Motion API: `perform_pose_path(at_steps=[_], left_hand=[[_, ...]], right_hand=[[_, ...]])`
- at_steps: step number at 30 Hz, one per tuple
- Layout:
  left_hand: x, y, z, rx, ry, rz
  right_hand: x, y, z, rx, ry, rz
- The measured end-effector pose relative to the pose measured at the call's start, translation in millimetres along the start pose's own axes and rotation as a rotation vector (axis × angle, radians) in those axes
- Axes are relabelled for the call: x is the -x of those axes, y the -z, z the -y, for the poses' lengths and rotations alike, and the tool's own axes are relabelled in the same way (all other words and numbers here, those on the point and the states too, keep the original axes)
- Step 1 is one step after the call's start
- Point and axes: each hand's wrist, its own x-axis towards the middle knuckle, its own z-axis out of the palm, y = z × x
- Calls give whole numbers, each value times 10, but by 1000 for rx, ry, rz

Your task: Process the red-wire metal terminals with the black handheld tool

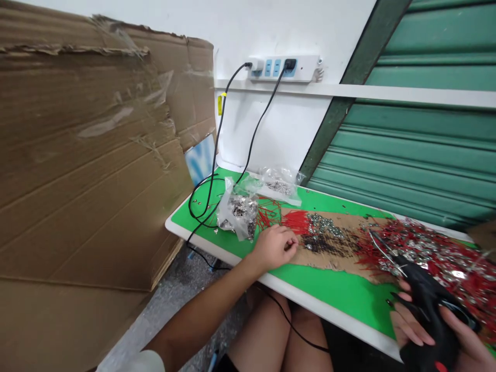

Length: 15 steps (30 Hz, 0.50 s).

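My left hand (pixel 274 247) rests at the left end of a brown cardboard strip (pixel 341 264), its fingers curled together. Something small and dark may be between the fingertips; I cannot make it out. Just above it lie cut red cords (pixel 296 222). Silver metal pieces (pixel 323 226) and small dark pieces (pixel 329 245) are spread along the strip. At the right, my right hand (pixel 413 325) grips a black glue gun (pixel 430 294), with thin metal prongs at its front pointing up and left. Beneath and beyond the gun spreads a heap of red cords with silver pieces (pixel 437 253).
Clear plastic bags of small metal parts (pixel 238 212) sit on the green tabletop (pixel 329 289) at the left. Black cables (pixel 253 132) run from a wall power strip (pixel 287 68) down to the table. A large cardboard box (pixel 96 155) stands at left; a green shutter (pixel 406 150) is behind.
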Motion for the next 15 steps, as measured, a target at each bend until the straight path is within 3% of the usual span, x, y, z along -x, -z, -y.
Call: perform_pose_path(at_steps=[4, 9, 15], left_hand=[[10, 6, -9, -12, -14, -6], [42, -14, 1, -13, -39, -18], [71, -38, -21, 5, -49, -103]], right_hand=[[28, -37, 21, 48, -66, -73], [42, -25, 36, 110, -112, -5], [30, -65, 33, 126, -170, -14]])
